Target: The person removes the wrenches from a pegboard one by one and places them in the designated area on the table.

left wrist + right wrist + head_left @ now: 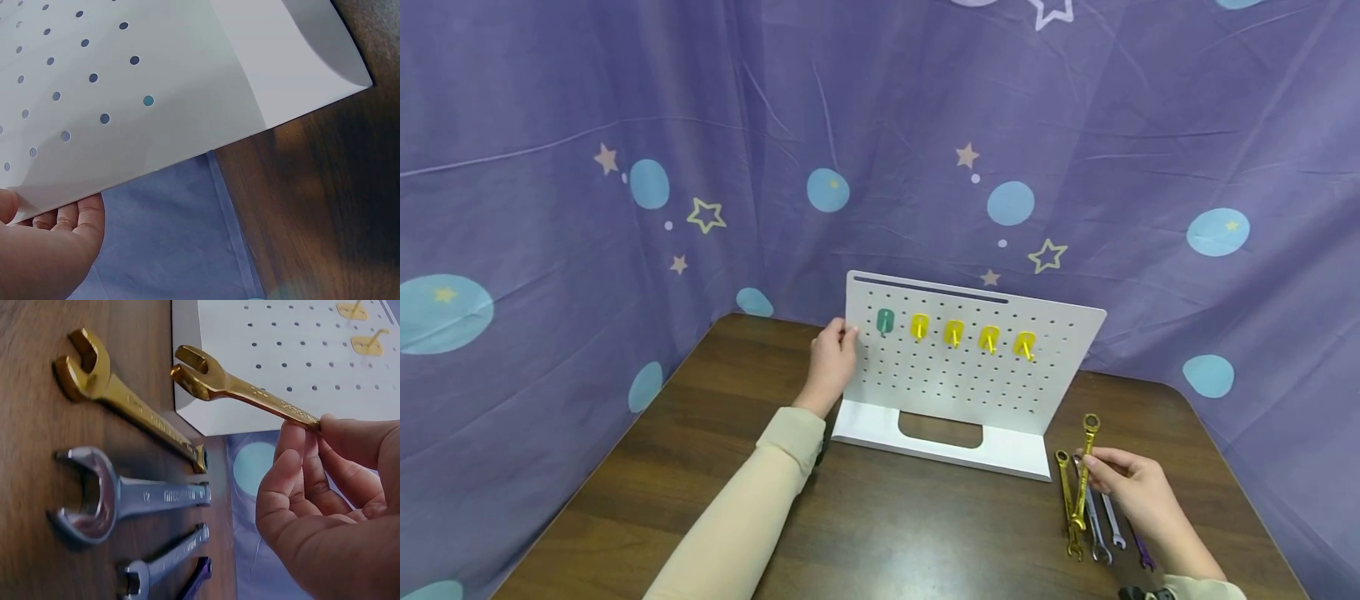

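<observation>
My left hand (832, 358) grips the left edge of a white pegboard stand (947, 383), thumb at the front and fingers behind in the left wrist view. Between thumb and fingertips, my right hand (1138, 487) pinches a gold combination wrench (259, 395), its open end pointing away from the hand. Below it on the table lie another gold wrench (137, 409), a large silver wrench (156, 492), a smaller silver wrench (169, 557) and a purple wrench (1142, 550). In the head view the held wrench overlaps the ones on the table.
Across the pegboard's upper part runs a row of hooks: a green hook (885, 322) at the left, then several yellow ones, the last yellow hook (1025, 345) at the right. The dark wooden table (880, 525) meets a purple patterned curtain (910, 108) at the back and sides.
</observation>
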A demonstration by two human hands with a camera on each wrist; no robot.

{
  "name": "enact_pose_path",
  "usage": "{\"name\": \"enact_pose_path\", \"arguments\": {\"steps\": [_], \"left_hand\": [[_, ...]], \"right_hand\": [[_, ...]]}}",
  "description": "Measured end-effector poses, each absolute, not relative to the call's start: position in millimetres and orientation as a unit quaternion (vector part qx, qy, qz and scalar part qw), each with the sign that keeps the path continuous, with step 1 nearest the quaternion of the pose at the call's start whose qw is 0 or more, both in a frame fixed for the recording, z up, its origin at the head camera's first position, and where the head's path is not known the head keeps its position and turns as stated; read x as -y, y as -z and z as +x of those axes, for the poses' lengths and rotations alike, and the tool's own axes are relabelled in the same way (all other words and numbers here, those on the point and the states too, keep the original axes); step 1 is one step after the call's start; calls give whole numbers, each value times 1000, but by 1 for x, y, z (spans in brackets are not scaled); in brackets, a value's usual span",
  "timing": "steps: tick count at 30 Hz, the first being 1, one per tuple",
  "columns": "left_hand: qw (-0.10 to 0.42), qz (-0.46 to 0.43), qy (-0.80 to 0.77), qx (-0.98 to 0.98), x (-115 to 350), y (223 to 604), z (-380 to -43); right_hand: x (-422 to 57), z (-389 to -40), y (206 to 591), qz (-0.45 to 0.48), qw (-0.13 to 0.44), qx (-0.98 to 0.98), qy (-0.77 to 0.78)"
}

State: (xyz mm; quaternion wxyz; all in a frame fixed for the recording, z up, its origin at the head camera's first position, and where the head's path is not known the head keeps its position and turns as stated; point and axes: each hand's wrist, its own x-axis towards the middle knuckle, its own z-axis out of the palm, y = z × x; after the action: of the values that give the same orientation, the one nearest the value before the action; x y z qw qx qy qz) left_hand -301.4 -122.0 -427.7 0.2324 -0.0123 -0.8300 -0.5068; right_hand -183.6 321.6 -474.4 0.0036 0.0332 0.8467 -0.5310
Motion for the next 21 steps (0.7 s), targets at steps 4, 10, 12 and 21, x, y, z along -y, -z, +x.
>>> {"name": "enact_pose_path", "arguments": {"steps": [4, 10, 12, 21], "left_hand": [[234, -14, 507, 829, 122, 428, -301], [236, -14, 505, 830, 124, 430, -302], [237, -13, 503, 831, 124, 430, -303], [238, -24, 503, 830, 124, 433, -305]], "right_hand": [[-328, -182, 473, 36, 6, -858, 513], [-341, -177, 473, 38, 15, -863, 503], [-345, -176, 473, 42, 18, -863, 503], [-370, -172, 474, 75, 65, -861, 498]]}}
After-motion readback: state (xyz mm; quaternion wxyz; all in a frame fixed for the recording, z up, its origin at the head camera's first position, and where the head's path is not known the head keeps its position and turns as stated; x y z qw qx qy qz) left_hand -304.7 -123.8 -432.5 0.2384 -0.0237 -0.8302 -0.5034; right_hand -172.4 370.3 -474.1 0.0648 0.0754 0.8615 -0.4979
